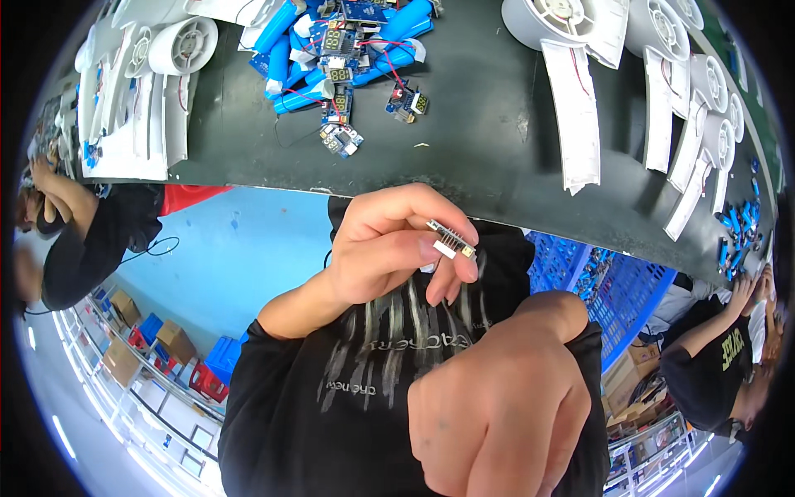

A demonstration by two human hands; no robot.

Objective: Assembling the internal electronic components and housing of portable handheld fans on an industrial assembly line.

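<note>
Between the thumb and fingers of my left hand (381, 244) is a small circuit board (451, 238), held tilted in front of my dark shirt, just off the near edge of the table. A white part and a row of pins show on the board. My right hand (505, 398) is raised close to the camera, lower and to the right, with its back showing. Its fingers look curled together and run toward the lower edge; whatever they hold, if anything, is hidden.
Blue cylindrical battery cells (298, 99) with wired circuit boards (338, 103) are heaped on the dark table (464, 132). White fan housings (182, 48) stand at left, with more (571, 108) at right. A blue plastic crate (638, 298) is beside me. Other people work at both sides.
</note>
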